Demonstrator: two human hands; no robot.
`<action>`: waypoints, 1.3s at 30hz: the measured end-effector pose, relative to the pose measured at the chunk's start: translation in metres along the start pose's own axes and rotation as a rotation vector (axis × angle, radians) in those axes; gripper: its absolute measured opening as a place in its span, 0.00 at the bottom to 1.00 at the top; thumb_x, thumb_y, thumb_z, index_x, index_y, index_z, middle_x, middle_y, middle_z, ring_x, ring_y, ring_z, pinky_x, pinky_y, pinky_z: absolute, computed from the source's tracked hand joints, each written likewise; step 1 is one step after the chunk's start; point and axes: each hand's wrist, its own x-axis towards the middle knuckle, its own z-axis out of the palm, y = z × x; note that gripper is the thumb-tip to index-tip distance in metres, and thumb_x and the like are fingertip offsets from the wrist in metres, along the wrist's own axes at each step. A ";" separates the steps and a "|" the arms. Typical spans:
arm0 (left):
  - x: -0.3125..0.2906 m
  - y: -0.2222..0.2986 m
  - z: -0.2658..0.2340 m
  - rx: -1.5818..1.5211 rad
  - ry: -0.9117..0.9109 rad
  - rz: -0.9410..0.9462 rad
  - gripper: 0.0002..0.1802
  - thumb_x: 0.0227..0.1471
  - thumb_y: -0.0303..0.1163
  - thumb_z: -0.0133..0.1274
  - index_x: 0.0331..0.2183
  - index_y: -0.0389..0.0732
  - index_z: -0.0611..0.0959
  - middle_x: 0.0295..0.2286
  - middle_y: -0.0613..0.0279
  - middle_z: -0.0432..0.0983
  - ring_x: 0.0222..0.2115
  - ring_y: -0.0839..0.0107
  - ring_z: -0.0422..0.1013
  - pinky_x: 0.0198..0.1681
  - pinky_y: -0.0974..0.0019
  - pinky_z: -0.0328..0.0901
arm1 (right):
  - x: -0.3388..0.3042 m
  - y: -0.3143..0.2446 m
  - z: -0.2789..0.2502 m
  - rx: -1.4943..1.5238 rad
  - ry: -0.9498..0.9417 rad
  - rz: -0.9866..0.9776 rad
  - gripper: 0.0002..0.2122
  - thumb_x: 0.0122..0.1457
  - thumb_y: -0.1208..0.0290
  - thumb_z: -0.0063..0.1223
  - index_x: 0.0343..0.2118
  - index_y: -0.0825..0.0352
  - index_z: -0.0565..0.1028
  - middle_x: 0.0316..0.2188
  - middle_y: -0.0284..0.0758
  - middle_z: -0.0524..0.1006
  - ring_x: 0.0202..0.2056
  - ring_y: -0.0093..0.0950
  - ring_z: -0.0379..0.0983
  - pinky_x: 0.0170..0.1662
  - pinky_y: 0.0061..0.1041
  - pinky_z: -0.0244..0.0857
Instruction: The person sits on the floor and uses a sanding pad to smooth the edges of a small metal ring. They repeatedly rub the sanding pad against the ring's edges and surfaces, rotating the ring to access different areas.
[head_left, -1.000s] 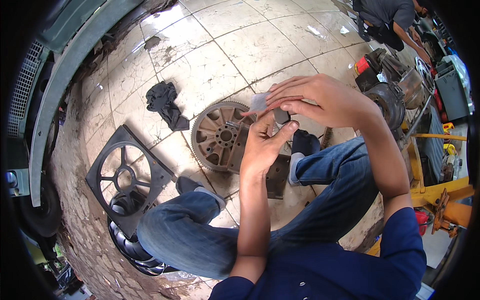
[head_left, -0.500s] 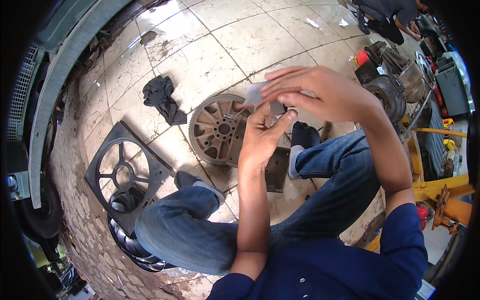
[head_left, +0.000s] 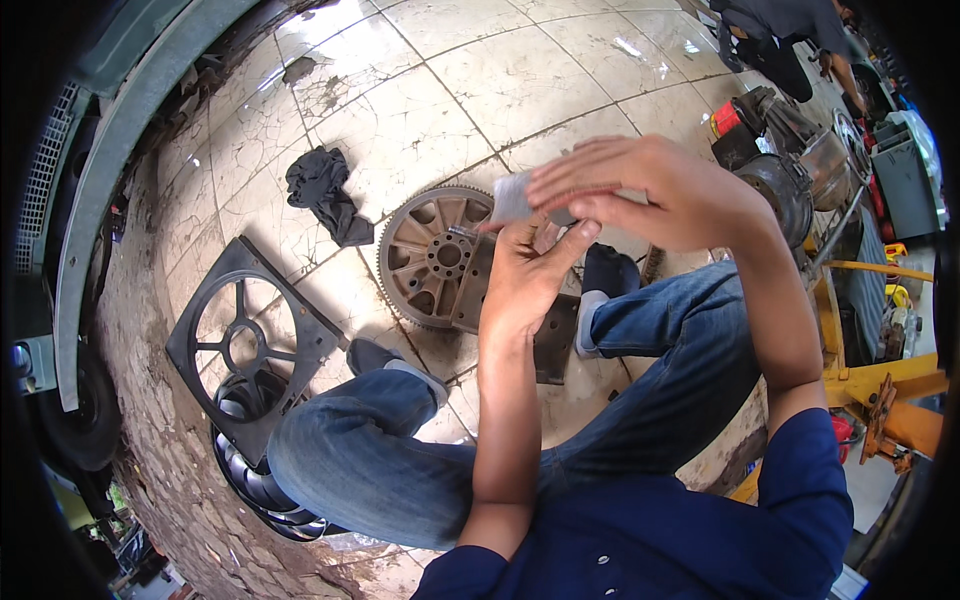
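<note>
Head camera view: both hands are raised over the tiled floor (head_left: 480, 60). The left hand (head_left: 530, 285) has its fingers clamped on a small dark block (head_left: 561, 214), mostly hidden between thumb and fingers. The right hand (head_left: 640, 190) spans above it, fingers straight and close together, slightly blurred against a grey sheet (head_left: 510, 197); whether they grip the sheet, I cannot tell. Below, a toothed flywheel (head_left: 409, 252) lies flat on the floor, overlapped in view by a drilled metal plate (head_left: 556, 352) partly behind the left hand. A crumpled black cloth (head_left: 325, 190) lies between the flywheel and the floor's left edge. Nearer that edge, a square fan shroud (head_left: 305, 325) partly covers a bladed fan (head_left: 262, 487). Another person (head_left: 785, 35) crouches toward the floor's far right corner.
</note>
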 end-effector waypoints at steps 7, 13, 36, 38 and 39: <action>-0.003 0.008 0.006 -0.104 -0.077 0.105 0.13 0.52 0.24 0.60 0.41 0.34 0.82 0.40 0.63 0.77 0.41 0.78 0.70 0.46 0.73 0.64 | -0.001 -0.002 0.000 0.104 -0.009 -0.080 0.13 0.61 0.71 0.48 0.46 0.66 0.78 0.43 0.42 0.79 0.43 0.42 0.75 0.47 0.33 0.69; -0.001 0.002 -0.006 -0.029 -0.007 0.056 0.11 0.53 0.25 0.59 0.40 0.34 0.82 0.35 0.68 0.77 0.36 0.82 0.67 0.41 0.75 0.61 | -0.002 -0.006 -0.007 0.180 -0.062 0.075 0.12 0.60 0.74 0.49 0.46 0.69 0.78 0.45 0.41 0.78 0.50 0.39 0.73 0.52 0.34 0.67; 0.001 0.005 -0.004 -0.102 -0.048 0.087 0.15 0.60 0.30 0.52 0.46 0.33 0.79 0.43 0.58 0.76 0.47 0.72 0.69 0.57 0.63 0.59 | -0.003 -0.003 -0.010 0.124 -0.067 0.068 0.12 0.59 0.76 0.49 0.45 0.68 0.78 0.46 0.41 0.78 0.51 0.39 0.73 0.53 0.33 0.67; -0.001 0.011 -0.004 -0.029 -0.080 0.063 0.16 0.60 0.30 0.52 0.47 0.32 0.78 0.44 0.58 0.76 0.48 0.72 0.69 0.57 0.63 0.59 | -0.003 -0.001 -0.011 0.047 -0.061 0.092 0.12 0.59 0.76 0.49 0.45 0.68 0.78 0.46 0.41 0.78 0.51 0.39 0.73 0.53 0.33 0.67; -0.001 0.010 -0.004 -0.040 -0.080 0.064 0.17 0.59 0.31 0.53 0.47 0.32 0.78 0.44 0.58 0.76 0.48 0.72 0.68 0.57 0.64 0.58 | -0.003 -0.004 -0.012 0.007 -0.064 0.115 0.12 0.59 0.76 0.49 0.45 0.68 0.78 0.46 0.41 0.78 0.51 0.39 0.73 0.53 0.33 0.67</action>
